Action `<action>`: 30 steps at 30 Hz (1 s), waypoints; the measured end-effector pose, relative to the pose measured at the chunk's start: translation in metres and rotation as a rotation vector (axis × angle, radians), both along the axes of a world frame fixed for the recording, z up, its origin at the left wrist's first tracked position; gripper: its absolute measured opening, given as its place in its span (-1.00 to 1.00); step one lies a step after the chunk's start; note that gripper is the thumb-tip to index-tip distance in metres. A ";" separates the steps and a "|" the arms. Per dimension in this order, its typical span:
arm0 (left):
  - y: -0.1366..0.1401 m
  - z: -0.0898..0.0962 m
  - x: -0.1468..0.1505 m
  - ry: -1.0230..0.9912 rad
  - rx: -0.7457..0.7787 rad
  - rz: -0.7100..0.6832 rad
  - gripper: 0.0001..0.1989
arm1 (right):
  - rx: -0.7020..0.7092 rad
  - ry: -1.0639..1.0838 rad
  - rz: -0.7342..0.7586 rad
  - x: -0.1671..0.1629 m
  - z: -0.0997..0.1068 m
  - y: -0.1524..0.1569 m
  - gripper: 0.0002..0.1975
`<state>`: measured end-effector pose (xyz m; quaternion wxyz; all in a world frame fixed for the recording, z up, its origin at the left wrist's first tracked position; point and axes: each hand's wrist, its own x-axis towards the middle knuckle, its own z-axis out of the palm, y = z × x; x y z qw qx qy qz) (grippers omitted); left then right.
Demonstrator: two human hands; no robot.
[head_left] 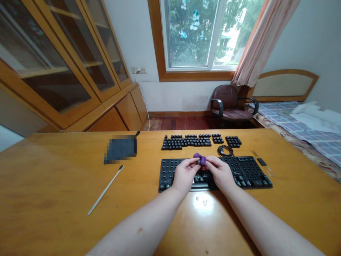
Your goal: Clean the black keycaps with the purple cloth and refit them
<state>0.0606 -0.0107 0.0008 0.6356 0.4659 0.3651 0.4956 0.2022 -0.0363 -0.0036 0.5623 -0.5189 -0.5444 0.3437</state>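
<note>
Over the middle of a black keyboard [166, 174], my left hand [185, 176] and my right hand [220, 172] meet with fingers pinched. A small crumpled purple cloth [203, 160] is between them, with my right fingers closed on it. My left fingertips pinch a small black keycap [198, 162] against the cloth, partly hidden. Most of the keyboard's upper rows show bare switches, while some keycaps [242, 181] sit along its lower edge. Behind it, loose black keycaps [186, 142] lie grouped in keyboard order.
A coiled black cable [225, 150] lies behind the keyboard. Right of it is a wire keycap puller [261, 162]. To the left are a thin white-handled brush [105, 191] and a dark, pixelated pouch [121, 149]. A chair [226, 99] stands beyond the wooden table [53, 177].
</note>
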 end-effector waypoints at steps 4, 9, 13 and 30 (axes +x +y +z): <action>-0.001 0.004 0.000 -0.040 -0.034 -0.002 -0.76 | -0.003 -0.014 0.053 0.002 -0.001 0.002 -0.80; -0.003 0.005 0.000 0.011 -0.045 0.013 -0.82 | -0.015 -0.005 0.075 0.003 0.004 0.002 -0.85; -0.004 0.006 0.000 0.012 -0.048 -0.002 -0.83 | -0.058 0.019 0.039 0.001 0.011 0.000 -0.80; -0.002 0.002 -0.002 0.022 -0.030 -0.035 -0.78 | -0.141 0.215 0.078 -0.001 0.010 0.000 -0.78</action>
